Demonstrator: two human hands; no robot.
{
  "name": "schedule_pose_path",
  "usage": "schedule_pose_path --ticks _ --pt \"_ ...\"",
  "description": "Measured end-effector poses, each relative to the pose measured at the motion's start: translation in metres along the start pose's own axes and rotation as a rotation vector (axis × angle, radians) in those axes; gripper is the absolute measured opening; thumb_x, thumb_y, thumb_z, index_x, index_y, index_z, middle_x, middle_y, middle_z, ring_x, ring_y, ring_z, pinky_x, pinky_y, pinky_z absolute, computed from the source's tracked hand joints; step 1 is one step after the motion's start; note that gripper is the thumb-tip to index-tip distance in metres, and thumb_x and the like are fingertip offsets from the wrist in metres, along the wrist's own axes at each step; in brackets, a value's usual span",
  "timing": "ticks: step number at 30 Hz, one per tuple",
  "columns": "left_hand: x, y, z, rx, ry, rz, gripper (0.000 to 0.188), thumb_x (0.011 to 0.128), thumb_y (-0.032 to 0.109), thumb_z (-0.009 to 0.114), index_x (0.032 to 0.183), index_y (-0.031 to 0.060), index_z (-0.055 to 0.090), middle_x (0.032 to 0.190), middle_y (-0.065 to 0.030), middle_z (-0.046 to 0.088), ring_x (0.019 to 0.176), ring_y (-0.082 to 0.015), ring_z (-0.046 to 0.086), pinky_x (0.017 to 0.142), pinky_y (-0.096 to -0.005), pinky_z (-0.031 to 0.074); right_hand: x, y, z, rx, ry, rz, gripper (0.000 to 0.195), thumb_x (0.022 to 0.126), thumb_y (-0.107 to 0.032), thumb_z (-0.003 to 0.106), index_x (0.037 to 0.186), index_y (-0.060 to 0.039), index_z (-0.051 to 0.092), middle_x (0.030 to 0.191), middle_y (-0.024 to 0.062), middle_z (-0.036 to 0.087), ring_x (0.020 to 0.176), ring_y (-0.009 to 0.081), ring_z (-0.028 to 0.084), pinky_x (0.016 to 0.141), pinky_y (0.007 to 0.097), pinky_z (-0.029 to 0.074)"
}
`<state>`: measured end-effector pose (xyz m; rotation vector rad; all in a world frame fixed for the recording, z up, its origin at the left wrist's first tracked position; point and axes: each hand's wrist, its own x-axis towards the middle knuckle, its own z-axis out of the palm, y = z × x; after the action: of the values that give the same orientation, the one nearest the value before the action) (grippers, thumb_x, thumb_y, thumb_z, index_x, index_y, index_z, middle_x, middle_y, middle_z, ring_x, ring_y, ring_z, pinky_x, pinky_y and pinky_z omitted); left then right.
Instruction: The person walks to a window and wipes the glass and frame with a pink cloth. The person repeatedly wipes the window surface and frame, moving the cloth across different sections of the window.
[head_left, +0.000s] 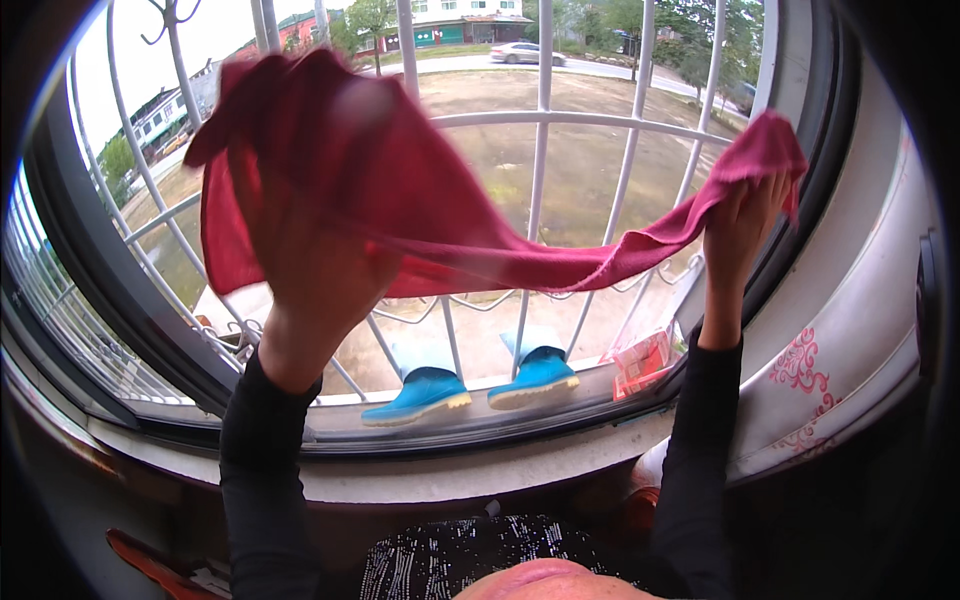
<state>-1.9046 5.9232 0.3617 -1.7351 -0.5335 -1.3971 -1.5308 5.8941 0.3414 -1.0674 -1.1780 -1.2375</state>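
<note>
A dark pink cloth (450, 255) is stretched in the air between my two hands, in front of a barred window. My left hand (307, 240) grips its left part, with folds of fabric draped over the fingers, so most of them are hidden. At the right, my right hand (742, 217) is raised and closed on the other end, where a flap covers the fingertips. Between the hands the cloth sags in a long twisted strip. Its left side looks blurred.
White window bars (541, 150) stand behind the cloth. Two blue rubber boots (420, 397) rest on the outer ledge, with a red-and-white box (643, 361) to their right. A dark window frame (480, 442) borders the pale sill (420, 480). Patterned white curtain or wall (810, 375) lies at right.
</note>
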Motion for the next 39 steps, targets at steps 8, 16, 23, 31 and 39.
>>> schedule_pose_path --ticks 8,16,23,31,39 --pt "-0.014 0.037 0.012 -0.210 -0.525 0.081 0.050 0.086 0.029 0.057 0.130 0.0073 0.051 0.136 -0.0115 0.047 0.131 -0.0294 0.037 0.115 -0.0451 0.011 -0.017 -0.134 -0.001 0.308 -0.390 -0.264 0.029 0.073 -0.014 0.065 0.102 -0.0124 0.062 0.111 0.0126 0.054 0.116 0.0388 0.046 0.095 0.0569 0.033" --pt "-0.068 -0.029 -0.044 -0.102 -0.249 -0.159 0.063 0.081 0.048 0.063 0.132 0.0132 0.049 0.138 -0.0132 0.043 0.133 -0.0351 0.034 0.114 -0.0523 0.015 -0.058 -0.045 -0.017 0.069 -0.226 -0.107 0.039 0.087 -0.025 0.059 0.121 -0.0060 0.056 0.126 0.0226 0.051 0.121 0.0439 0.047 0.102 0.0542 0.035" --pt "0.010 -0.057 -0.025 0.173 -0.196 -0.012 0.035 0.079 0.020 0.071 0.110 0.0062 0.062 0.119 -0.0175 0.056 0.116 -0.0402 0.048 0.105 -0.0499 0.031 0.061 -0.043 0.014 0.097 0.011 -0.215 0.029 0.084 -0.020 0.063 0.109 -0.0058 0.055 0.117 0.0164 0.054 0.119 0.0402 0.045 0.103 0.0510 0.032" --pt "-0.015 0.008 -0.003 -0.172 -0.433 0.144 0.042 0.080 0.021 0.064 0.118 0.0032 0.059 0.125 -0.0139 0.055 0.122 -0.0310 0.046 0.110 -0.0457 0.026 -0.024 -0.141 0.015 0.467 -0.352 -0.265 0.030 0.074 -0.020 0.070 0.103 -0.0148 0.065 0.109 0.0047 0.059 0.111 0.0323 0.051 0.094 0.0538 0.038" --pt "-0.033 -0.030 -0.032 -0.345 -0.396 -0.014 0.072 0.080 0.024 0.070 0.139 0.0055 0.033 0.135 -0.0100 0.044 0.125 -0.0236 0.044 0.110 -0.0407 0.032 -0.023 -0.048 -0.010 0.045 -0.187 -0.177 0.060 0.090 -0.034 0.058 0.138 -0.0028 0.040 0.141 0.0218 0.040 0.134 0.0404 0.033 0.111 0.0523 0.025"
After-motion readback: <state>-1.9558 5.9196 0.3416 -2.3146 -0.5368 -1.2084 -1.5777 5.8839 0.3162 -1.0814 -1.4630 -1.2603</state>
